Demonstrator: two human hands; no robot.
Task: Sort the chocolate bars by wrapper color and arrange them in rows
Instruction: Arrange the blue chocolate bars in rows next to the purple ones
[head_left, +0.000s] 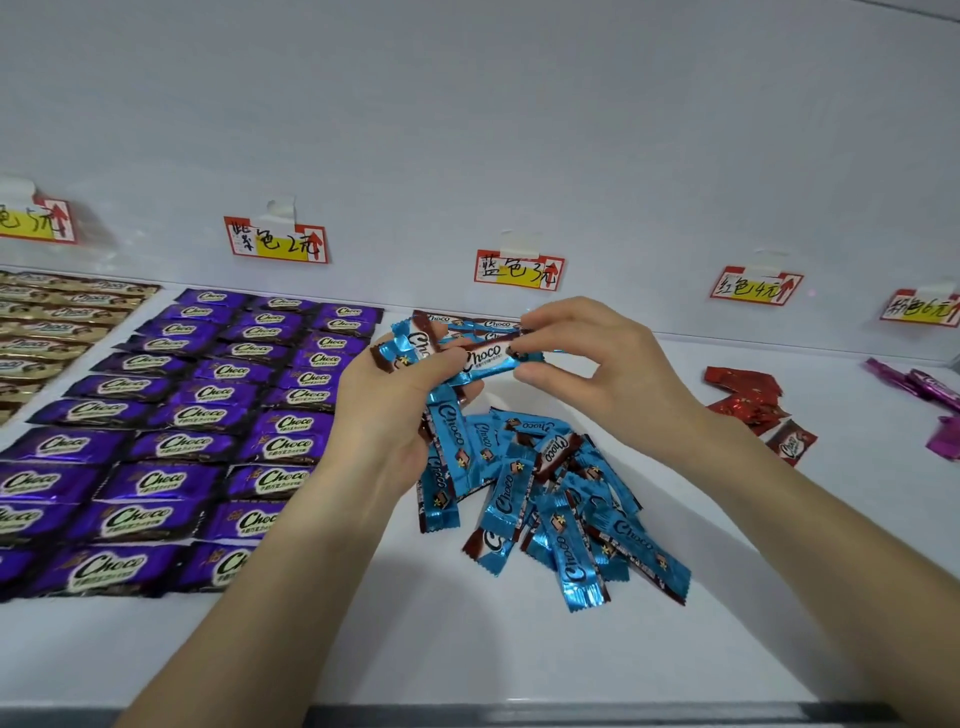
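Observation:
My left hand (400, 400) grips a bundle of blue-wrapped chocolate bars (447, 431) above the white surface. My right hand (587, 364) pinches the right end of one blue bar (485, 358) that lies across the top of the bundle. Below both hands lies a loose pile of blue bars (561, 509). A few blue bars (483, 325) lie in a row at the back wall, partly hidden by my hands. Purple bars (208, 415) fill neat rows on the left, with gold bars (47, 327) beyond them.
A small heap of red bars (753, 405) lies to the right, and pink bars (930, 395) lie at the far right edge. Handwritten price labels hang on the back wall, the blue one (519, 270) above my hands. The white shelf (467, 649) ends at a dark front edge.

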